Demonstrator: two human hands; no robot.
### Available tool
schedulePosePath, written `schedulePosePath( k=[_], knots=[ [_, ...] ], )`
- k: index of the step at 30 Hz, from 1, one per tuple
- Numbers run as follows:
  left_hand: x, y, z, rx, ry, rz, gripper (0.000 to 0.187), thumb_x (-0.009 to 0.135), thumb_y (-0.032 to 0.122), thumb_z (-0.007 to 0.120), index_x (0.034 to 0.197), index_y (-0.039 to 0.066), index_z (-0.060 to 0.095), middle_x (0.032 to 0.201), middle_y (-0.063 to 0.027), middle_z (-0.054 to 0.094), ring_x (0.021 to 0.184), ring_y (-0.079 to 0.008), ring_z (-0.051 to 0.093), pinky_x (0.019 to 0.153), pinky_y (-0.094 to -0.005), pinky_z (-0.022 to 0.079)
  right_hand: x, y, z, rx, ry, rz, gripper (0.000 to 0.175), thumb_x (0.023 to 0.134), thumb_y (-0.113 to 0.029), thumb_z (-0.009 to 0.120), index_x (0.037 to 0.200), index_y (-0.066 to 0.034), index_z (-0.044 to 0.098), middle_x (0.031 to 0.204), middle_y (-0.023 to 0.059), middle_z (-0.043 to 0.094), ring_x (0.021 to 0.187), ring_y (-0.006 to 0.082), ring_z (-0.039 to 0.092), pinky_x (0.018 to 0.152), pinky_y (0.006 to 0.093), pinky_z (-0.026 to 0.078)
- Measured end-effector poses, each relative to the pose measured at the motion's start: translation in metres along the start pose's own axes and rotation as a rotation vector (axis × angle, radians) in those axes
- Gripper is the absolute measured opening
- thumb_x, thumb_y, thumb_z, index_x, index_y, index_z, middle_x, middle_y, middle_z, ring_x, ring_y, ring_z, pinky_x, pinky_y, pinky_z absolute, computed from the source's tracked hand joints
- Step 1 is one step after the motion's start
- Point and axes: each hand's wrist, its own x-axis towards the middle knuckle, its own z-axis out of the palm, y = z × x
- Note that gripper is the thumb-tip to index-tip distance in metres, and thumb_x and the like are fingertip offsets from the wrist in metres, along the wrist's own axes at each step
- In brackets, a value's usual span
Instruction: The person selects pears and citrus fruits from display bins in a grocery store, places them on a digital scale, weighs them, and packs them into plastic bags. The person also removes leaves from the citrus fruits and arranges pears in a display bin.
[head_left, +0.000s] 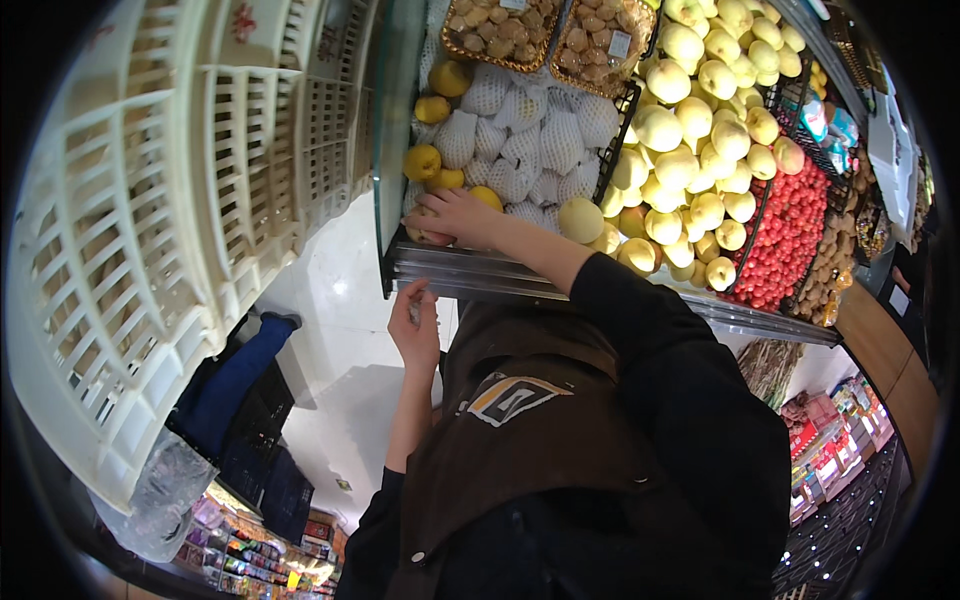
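My right hand reaches across to the front left corner of a fruit display. Its fingers rest over a reddish-yellow round fruit, partly hidden under them; whether they grip it I cannot tell. Just behind lie several yellow fruits and rows of fruit in white foam net sleeves. My left hand hangs lower, in front of the metal display edge, with its fingers curled around a small whitish crumpled thing, too small to name surely.
Stacked white plastic crates stand on the left, beside a glass side panel. Pale yellow peaches and small red fruits fill sections on the right. Wrapped baskets sit behind. A person's blue-clad leg shows lower left.
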Motion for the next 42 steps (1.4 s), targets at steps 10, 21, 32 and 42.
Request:
schedulePosePath(
  k=[10,21,32,42],
  knots=[
    [0.004,0.039,0.068,-0.064,0.038,0.102,0.055,0.091,0.013,0.057,0.14,0.005,0.033,0.12,-0.0112,0.049,0.092,-0.0127,0.051,0.066,-0.0226,0.046,-0.056,-0.009,-0.106,0.716,0.361,0.381,0.081,0.056,-0.019,0.084,0.129,-0.0084,0.051,0.125,0.0145,0.053,0.113,0.0336,0.052,0.097,0.0391,0.044],
    [0.055,0.108,0.119,-0.245,-0.629,0.156,0.091,0.073,0.048,0.077,0.139,0.0,0.035,0.132,-0.0133,0.046,0.125,-0.0234,0.046,0.104,-0.0364,0.037,-0.113,-0.018,-0.176,0.406,0.582,0.144,0.073,0.063,-0.013,0.082,0.13,-0.0126,0.054,0.126,0.0117,0.054,0.109,0.0322,0.055,0.094,0.0426,0.046],
    [0.011,0.017,0.084,-0.609,-0.597,-0.032,0.103,0.06,0.052,0.084,0.134,-0.003,0.037,0.126,-0.0163,0.053,0.116,-0.0245,0.056,0.099,-0.0387,0.045,-0.185,0.006,-0.146,0.313,0.368,0.565,0.079,0.064,-0.018,0.084,0.133,-0.0098,0.048,0.132,0.0171,0.05,0.12,0.0364,0.049,0.101,0.0424,0.042],
    [-0.024,-0.017,0.057,-0.501,-0.572,-0.225,0.11,0.059,0.06,0.083,0.135,-0.005,0.035,0.122,-0.0138,0.055,0.113,-0.0227,0.057,0.097,-0.0352,0.046,-0.185,0.014,-0.092,0.278,0.156,0.709,0.078,0.064,-0.021,0.082,0.133,-0.0138,0.047,0.125,0.0161,0.05,0.114,0.0355,0.052,0.095,0.0419,0.046]
  ],
)
